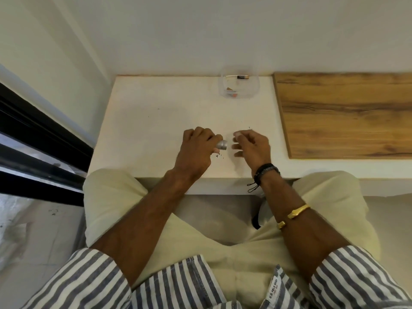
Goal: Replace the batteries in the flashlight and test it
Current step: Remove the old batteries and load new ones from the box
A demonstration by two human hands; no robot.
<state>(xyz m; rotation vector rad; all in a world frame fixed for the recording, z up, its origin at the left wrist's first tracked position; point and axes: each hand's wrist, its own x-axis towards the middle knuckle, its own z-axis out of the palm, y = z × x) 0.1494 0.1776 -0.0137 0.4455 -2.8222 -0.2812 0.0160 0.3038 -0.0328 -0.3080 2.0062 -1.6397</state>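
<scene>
I see my left hand (196, 150) closed around the flashlight (222, 145) — only its silver end shows past the fingers, pointing right, low over the white tabletop (156, 121). My right hand (249, 147) sits just beside that end, apart from it, fingers loosely curled and holding nothing that I can make out; the fingertips are blurred. At the far edge of the tabletop stands a clear tub (239, 82) with one battery (243, 77) lying in it, black and copper, its brand too small to read, plus some small bits I cannot identify. A wooden board (343, 114) lies to the right. The shirt label (273, 288) near my waist reads "U.S. POLO ASSN" — the one legible text.
</scene>
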